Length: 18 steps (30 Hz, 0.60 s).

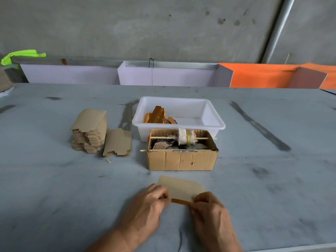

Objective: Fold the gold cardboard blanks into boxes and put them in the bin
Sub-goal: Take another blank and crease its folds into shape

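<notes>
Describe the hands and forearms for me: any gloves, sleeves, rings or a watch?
Both hands are bare: the left hand and right hand show no gloves and no visible rings. The forearms are uncovered down to the frame edge, with no sleeve, watch or band in view.

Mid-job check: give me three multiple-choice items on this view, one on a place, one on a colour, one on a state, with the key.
1. Where does the tall stack of blanks sit?
A. left of the white bin
B. inside the bin
C. on the brown carton

2. What colour is the folded strip between the hands?
A. green
B. gold
C. white

3. How do the hands meet the blank?
A. both hover clear
B. only one touches
C. both pinch its near edge

Key: 1 A, the stack stands on the table beside the bin's left wall. 2 B, the turned-up edge shows gold. 3 C, the left hand and right hand curl their fingers on that edge.
</notes>
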Each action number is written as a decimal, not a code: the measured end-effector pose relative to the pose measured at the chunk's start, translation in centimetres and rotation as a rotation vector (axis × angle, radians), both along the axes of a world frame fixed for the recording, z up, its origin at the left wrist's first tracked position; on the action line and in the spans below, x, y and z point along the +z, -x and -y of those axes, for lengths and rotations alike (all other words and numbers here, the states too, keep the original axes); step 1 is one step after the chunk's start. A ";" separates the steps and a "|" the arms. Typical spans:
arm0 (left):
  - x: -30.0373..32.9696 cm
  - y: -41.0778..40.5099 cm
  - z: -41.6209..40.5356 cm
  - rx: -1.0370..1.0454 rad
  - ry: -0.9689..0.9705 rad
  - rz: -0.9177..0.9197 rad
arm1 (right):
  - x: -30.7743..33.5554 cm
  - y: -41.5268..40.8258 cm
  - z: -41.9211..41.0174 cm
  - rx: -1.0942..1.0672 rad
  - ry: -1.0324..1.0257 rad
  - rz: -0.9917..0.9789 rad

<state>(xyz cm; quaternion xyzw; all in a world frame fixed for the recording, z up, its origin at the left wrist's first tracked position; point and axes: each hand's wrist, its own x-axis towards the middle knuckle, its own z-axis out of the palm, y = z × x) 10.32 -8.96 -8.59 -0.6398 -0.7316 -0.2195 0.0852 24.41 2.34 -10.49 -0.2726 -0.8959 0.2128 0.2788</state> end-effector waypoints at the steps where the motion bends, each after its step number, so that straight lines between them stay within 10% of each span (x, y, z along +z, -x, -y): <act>1: 0.0 0.0 0.2 0.012 0.011 0.023 | 0.3 -0.3 -0.5 -0.005 0.021 0.006; 13: 1.5 2.1 -2.5 0.237 0.060 0.176 | 2.8 4.0 -4.6 -0.143 0.276 0.468; 18: 1.1 3.1 -5.2 0.317 0.368 0.136 | 2.8 4.2 -4.7 -0.082 0.279 0.452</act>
